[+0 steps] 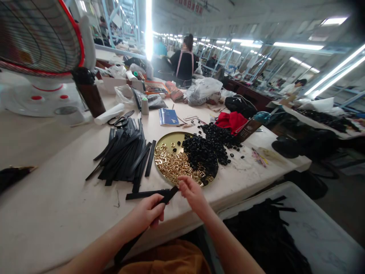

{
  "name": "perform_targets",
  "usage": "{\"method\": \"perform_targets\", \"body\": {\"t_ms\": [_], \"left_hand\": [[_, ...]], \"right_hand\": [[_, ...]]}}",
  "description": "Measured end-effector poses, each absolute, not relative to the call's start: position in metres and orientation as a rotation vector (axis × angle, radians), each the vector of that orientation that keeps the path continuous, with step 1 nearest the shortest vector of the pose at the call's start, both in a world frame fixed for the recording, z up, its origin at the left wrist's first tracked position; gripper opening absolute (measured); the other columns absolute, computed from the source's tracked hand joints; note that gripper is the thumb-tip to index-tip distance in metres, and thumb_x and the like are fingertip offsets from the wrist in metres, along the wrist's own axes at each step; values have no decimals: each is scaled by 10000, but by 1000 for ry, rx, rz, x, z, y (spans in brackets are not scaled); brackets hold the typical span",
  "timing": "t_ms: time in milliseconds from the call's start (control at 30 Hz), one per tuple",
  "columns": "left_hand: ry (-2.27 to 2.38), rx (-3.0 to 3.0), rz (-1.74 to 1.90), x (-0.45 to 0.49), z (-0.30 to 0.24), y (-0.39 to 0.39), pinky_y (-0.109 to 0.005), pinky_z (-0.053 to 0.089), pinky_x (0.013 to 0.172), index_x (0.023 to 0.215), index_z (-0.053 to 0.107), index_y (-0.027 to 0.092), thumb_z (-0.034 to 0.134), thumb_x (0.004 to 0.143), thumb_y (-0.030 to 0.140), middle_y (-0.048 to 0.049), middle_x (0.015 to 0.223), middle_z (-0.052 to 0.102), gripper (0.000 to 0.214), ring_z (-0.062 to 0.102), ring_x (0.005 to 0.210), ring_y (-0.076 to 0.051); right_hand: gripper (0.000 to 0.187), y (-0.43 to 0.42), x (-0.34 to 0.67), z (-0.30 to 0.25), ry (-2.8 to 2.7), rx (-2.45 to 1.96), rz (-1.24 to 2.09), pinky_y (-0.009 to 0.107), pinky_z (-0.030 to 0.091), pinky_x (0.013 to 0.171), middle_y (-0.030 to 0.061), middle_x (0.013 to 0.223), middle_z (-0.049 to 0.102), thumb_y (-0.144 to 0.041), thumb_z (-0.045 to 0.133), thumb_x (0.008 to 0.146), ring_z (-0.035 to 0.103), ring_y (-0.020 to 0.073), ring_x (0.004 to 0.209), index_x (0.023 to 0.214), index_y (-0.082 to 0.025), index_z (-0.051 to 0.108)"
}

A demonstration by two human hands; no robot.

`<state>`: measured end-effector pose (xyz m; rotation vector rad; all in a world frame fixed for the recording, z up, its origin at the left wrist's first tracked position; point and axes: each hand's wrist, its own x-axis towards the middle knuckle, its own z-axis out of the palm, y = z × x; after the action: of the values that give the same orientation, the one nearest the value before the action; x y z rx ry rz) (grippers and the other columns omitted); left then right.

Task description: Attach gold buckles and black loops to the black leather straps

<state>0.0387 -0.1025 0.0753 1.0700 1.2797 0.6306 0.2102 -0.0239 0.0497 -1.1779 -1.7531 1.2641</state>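
Observation:
My left hand (152,211) is closed around a black strap (171,194), whose tail hangs down past the table's front edge. At the strap's upper end my right hand (191,190) pinches with thumb and fingers; whether a small part is between them is hidden. Just beyond lies a round gold tray (176,137) with gold square buckles (171,163) on its left and small black pieces (201,152) heaped on its right, spilling onto the table. Left of the tray is a pile of black straps (122,152), and another strap (142,195) lies near my left hand.
A fan (40,42) and a brown bottle (89,93) stand at the left. Scissors (121,120), a thread cone (145,106), a blue booklet (169,117) and red cloth (230,121) lie behind the tray. A white bin (319,217) holding black straps sits at lower right.

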Motion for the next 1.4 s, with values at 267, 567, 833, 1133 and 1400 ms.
{"method": "perform_targets", "body": {"t_ms": [267,567,833,1133,1400], "left_hand": [[1226,723,804,52,78,-95,-154,331,374,918,492,147,491,698,260,22,663,580,247,484,413,-49],[1072,668,822,60,93,-83,-150,408,429,919,525,125,458,745,167,-18,738,603,191,546,500,-56],[1189,848,688,53,82,-87,-165,393,405,870,540,138,413,728,146,14,669,591,190,515,420,-55],[1051,704,611,42,85,-92,-138,364,377,888,587,123,452,741,201,24,556,577,214,474,374,-44],[883,496,638,38,78,-96,-135,434,413,907,600,117,452,762,160,-24,644,640,212,546,434,-58]], "right_hand": [[138,68,242,47,-1988,-1836,504,313,373,645,43,633,568,-268,553,721,555,207,686,619,-175,552],[248,17,246,57,-1390,-1271,1572,263,435,621,-5,713,580,-422,612,702,529,123,628,753,-187,552],[286,-23,217,53,-1007,-1180,1847,234,451,590,-27,684,603,-348,731,617,536,83,573,821,-190,606],[261,-32,215,55,-1266,-1223,1890,232,443,531,-25,621,587,-380,688,655,526,88,528,790,-172,606],[263,-35,216,47,-1091,-1229,2054,209,414,506,-32,612,573,-366,709,633,493,69,501,764,-167,599]]}}
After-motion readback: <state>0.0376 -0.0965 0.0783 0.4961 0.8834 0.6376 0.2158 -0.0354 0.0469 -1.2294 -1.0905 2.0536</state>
